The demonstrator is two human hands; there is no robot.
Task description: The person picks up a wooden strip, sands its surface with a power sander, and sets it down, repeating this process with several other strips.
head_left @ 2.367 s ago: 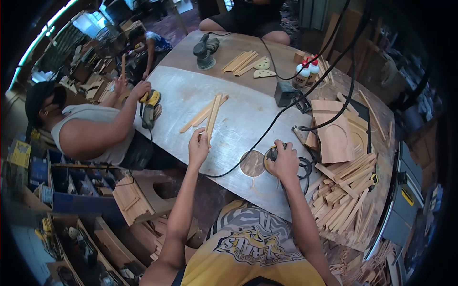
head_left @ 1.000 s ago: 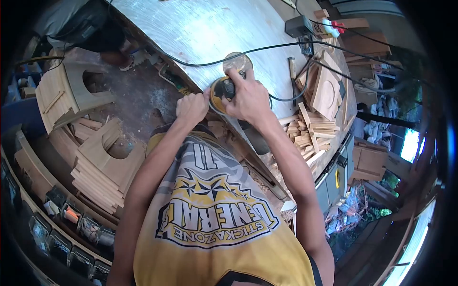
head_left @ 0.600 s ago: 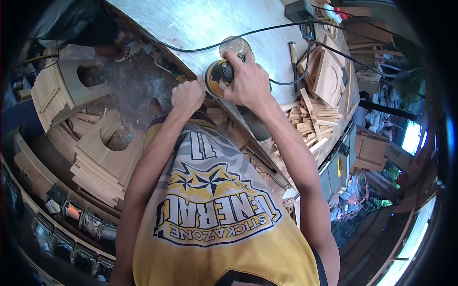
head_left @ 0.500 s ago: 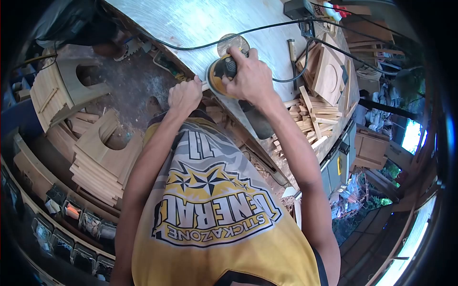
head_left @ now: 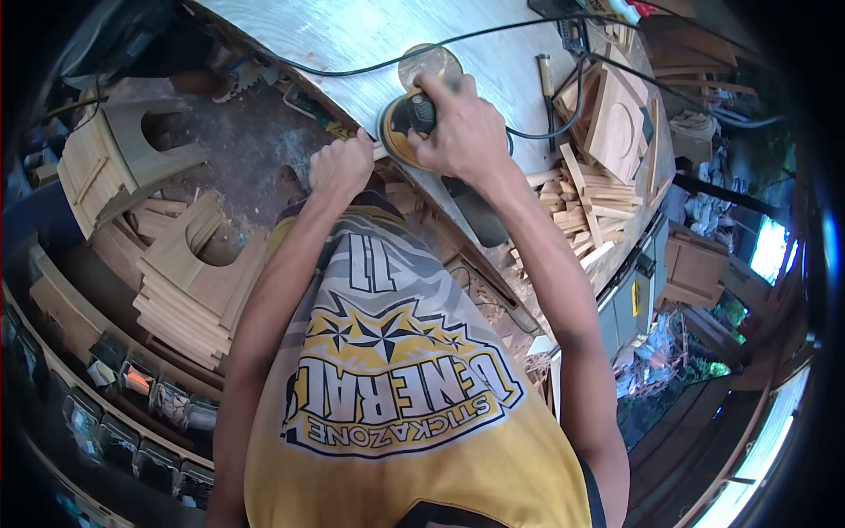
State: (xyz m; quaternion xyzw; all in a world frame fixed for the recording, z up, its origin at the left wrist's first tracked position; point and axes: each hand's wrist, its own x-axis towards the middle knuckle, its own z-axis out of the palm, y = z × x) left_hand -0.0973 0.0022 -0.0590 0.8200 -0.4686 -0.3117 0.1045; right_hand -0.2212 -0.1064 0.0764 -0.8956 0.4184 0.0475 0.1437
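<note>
My right hand [head_left: 465, 128] is wrapped over the top of a yellow and black sander [head_left: 407, 126], which sits at the near edge of the pale workbench [head_left: 352, 35]. Just left of it, my left hand [head_left: 341, 165] is closed round the end of a light wood strip [head_left: 379, 151]; most of the strip is hidden by the hand and the sander. A round wooden disc [head_left: 429, 63] lies on the bench beyond the sander, with a black cable [head_left: 352, 72] running across it.
Stacked wood panels with round cutouts [head_left: 189, 273] stand at the left. A hammer [head_left: 546, 79], a pile of wood sticks [head_left: 598, 198] and framed pieces [head_left: 616, 123] are on the bench's right. Another person's foot [head_left: 227, 88] shows at upper left.
The view has shifted slightly, and the cable on the right hangs lower. Both hands keep their grips, and the sander has moved slightly left against the bench edge.
</note>
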